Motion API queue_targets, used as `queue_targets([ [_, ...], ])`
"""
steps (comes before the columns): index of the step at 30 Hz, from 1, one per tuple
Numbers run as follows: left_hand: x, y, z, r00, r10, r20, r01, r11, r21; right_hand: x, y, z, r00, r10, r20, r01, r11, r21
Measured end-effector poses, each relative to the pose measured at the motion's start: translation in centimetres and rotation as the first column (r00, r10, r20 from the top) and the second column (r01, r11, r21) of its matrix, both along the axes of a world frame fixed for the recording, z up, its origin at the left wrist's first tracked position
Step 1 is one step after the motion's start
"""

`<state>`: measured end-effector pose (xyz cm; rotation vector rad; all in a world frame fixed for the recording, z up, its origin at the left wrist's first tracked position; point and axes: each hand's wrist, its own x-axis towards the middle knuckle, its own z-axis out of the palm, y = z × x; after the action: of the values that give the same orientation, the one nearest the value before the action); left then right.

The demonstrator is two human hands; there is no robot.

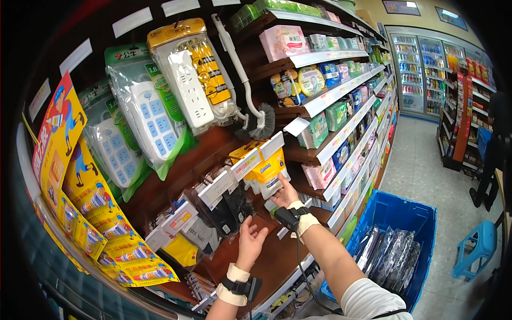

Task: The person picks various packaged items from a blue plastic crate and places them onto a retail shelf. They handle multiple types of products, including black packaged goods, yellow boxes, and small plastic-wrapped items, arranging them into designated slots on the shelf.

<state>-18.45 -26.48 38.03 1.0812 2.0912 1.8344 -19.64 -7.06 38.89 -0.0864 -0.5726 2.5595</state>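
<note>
My right hand [285,195] touches the lower part of a yellow and white plastic package [267,170] that hangs from a hook behind price tag holders; whether the fingers grip it is unclear. My left hand [252,240] is raised with its fingers apart, holding nothing, close to dark clear-wrapped packages [224,208]. Left of these hang a grey sock package [202,236] and a yellow one [182,250]. Both wrists wear a strap with a small black device. Above hang packaged power strips [154,120] and toilet brushes [262,120].
Shelves [332,96] of sanitary pads run along the right. A blue plastic crate [428,240] holding wrapped dark items stands beside my right arm, with a blue stool [476,248] beyond. Glue packs [128,256] hang at the lower left. A person [496,152] in dark clothes stands at the far right.
</note>
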Motion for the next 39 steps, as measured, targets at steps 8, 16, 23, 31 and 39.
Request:
queue_targets([
  [8, -3.7, 6.7, 3.6, 0.994, 0.088, -0.066, -0.088, 0.996, 0.012, 0.4, 1.6, 0.0, 0.956, 0.044, -0.291, -0.073, 0.993, -0.091],
  [16, -3.9, 9.9, 5.4, 0.998, -0.044, 0.042, 0.034, 0.974, 0.224, 2.5, 1.7, 1.0, 0.937, 0.061, -0.343, -0.087, 0.994, -0.062],
  [23, -3.6, 11.1, 6.7, 0.954, -0.244, 0.171, 0.191, 0.941, 0.280, 3.9, 2.0, 1.7, 0.939, 0.069, -0.337, -0.092, 0.994, -0.053],
  [31, -1.5, 11.9, 6.3, 0.955, -0.285, 0.084, 0.245, 0.915, 0.322, 6.7, 2.7, 1.5, 0.928, 0.112, -0.355, -0.122, 0.992, -0.008],
  [39, 0.4, 12.6, 5.2, 0.949, -0.311, 0.047, 0.270, 0.883, 0.384, 9.6, 2.7, 0.9, 0.958, 0.036, -0.283, -0.030, 0.999, 0.025],
])
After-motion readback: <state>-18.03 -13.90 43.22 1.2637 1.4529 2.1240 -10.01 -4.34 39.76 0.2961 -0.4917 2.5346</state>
